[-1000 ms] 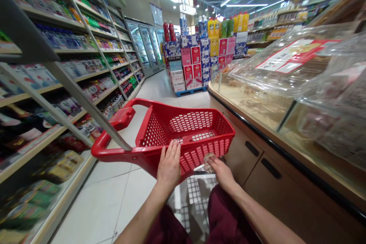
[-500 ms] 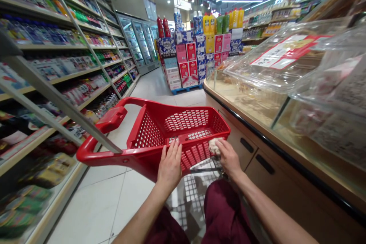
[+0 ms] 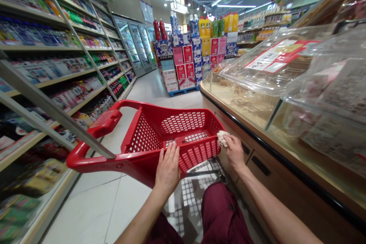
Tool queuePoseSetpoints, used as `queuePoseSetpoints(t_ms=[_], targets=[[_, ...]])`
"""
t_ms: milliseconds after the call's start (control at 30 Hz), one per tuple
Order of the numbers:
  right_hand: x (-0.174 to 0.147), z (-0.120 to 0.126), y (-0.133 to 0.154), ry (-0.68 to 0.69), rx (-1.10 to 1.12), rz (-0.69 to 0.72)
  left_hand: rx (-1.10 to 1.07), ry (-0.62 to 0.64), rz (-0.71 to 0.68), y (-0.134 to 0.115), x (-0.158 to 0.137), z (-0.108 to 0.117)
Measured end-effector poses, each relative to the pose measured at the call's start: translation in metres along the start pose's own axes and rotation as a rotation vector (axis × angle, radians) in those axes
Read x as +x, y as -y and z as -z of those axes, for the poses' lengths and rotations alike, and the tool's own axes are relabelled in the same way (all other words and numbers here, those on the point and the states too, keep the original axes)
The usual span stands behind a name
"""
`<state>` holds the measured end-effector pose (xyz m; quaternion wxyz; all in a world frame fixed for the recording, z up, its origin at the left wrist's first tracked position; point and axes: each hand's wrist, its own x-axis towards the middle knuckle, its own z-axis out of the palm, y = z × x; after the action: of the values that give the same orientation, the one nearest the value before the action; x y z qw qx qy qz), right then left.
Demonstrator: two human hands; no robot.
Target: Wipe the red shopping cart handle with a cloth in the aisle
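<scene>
A red plastic shopping cart [image 3: 143, 162] stands side-on before me, and nothing lies in the part of its basket that shows. My left hand [image 3: 168, 166] rests against the near side with its fingers stretched out flat over the rim. At the basket's front right corner, my right hand [image 3: 235, 152] pinches a crumpled off-white cloth [image 3: 223, 139]. The cloth is beside the corner of the cart; whether it touches the plastic I cannot tell. A red handle [image 3: 105, 122] is at the cart's left end.
Shelves of bottles and packs [image 3: 57, 80] line the left side. A display counter [image 3: 246, 124] with clear plastic food boxes [image 3: 257, 80] runs close along the right. Stacked drink cartons [image 3: 185, 66] stand ahead on a blue pallet [image 3: 183, 91]. A grey metal bar [image 3: 61, 112] crosses the left foreground.
My right hand has moved the cloth from the near side panel rightward and slightly up to the front corner. My left hand stays on the rim. The view has shifted slightly.
</scene>
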<state>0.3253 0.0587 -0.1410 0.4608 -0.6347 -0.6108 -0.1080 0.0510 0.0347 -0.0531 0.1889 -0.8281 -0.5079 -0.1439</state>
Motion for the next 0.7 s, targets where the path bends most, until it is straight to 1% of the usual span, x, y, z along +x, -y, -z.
queuePoseSetpoints(t_ms=[100, 133, 167, 267, 333, 400, 500, 567, 600, 633, 700], targets=[[-0.016, -0.006, -0.008, 0.212, -0.028, 0.007, 0.001, -0.007, -0.028, 0.001, -0.001, 0.0], [-0.019, -0.007, -0.009, 0.232, -0.024, 0.013, -0.001, -0.009, -0.034, 0.001, -0.001, 0.0], [-0.019, -0.006, -0.01, 0.209, -0.016, 0.015, -0.005, -0.01, -0.037, 0.002, -0.002, 0.0], [-0.005, 0.001, -0.012, 0.041, -0.001, -0.027, -0.018, -0.022, -0.025, 0.001, -0.003, -0.001], [0.005, 0.006, -0.012, 0.046, -0.007, -0.074, -0.023, -0.036, -0.013, 0.001, -0.004, -0.002], [0.008, 0.012, -0.008, 0.124, -0.014, -0.098, -0.032, -0.042, -0.011, 0.001, -0.004, -0.002], [0.009, 0.024, 0.007, 0.336, 0.066, -0.046, -0.047, -0.036, -0.034, 0.002, -0.006, -0.003], [0.019, 0.035, 0.022, 0.487, 0.179, -0.06, -0.05, -0.038, -0.036, 0.002, -0.007, -0.004], [0.027, 0.039, 0.029, 0.542, 0.223, -0.1, -0.049, -0.043, -0.025, 0.002, -0.007, -0.004], [0.038, 0.042, 0.035, 0.568, 0.24, -0.155, -0.047, -0.05, -0.012, 0.001, -0.007, -0.004], [0.059, 0.043, 0.044, 0.568, 0.209, -0.26, -0.046, -0.067, 0.009, 0.0, -0.008, -0.004]])
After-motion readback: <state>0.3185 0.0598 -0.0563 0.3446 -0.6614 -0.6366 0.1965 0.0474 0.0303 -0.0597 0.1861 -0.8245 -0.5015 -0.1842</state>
